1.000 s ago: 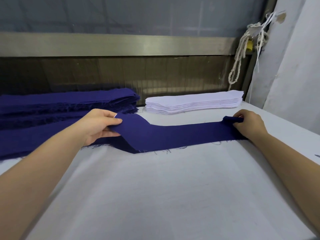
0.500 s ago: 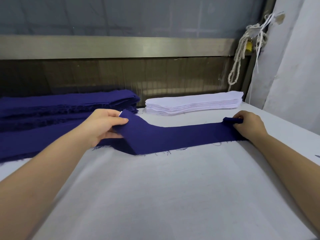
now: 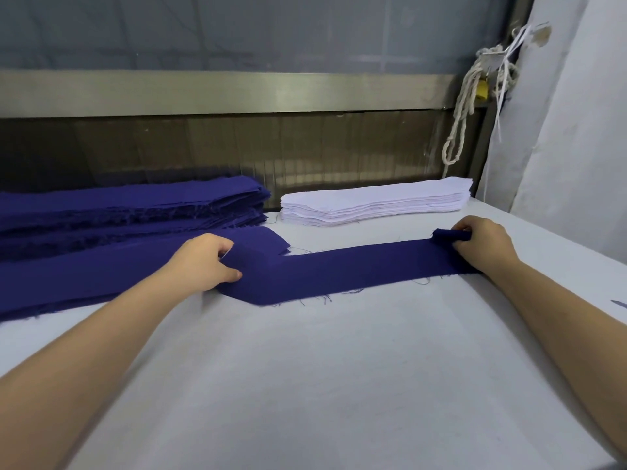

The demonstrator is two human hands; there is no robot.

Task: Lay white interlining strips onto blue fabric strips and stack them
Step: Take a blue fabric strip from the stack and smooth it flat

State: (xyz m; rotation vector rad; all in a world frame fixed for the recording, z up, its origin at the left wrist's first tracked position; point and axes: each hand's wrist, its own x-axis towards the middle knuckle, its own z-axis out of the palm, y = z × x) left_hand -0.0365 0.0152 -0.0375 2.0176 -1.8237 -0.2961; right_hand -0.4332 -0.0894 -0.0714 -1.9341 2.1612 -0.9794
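Observation:
A blue fabric strip lies stretched across the white table. My left hand pinches its left part, where the strip bends and folds over. My right hand grips its right end, which is bunched under my fingers. A neat stack of white interlining strips sits at the back, just beyond the strip. A tall pile of blue fabric strips lies at the back left, and one more blue strip stretches from under my left hand to the left edge.
A metal rail and dark panel run along the wall behind the table. A knotted rope hangs at the back right beside a white wall. The table's right edge slopes away under my right forearm.
My left hand has lowered the strip's left part toward the table and shifted it slightly right. The fold now lies flatter. My right hand has stayed on the right end.

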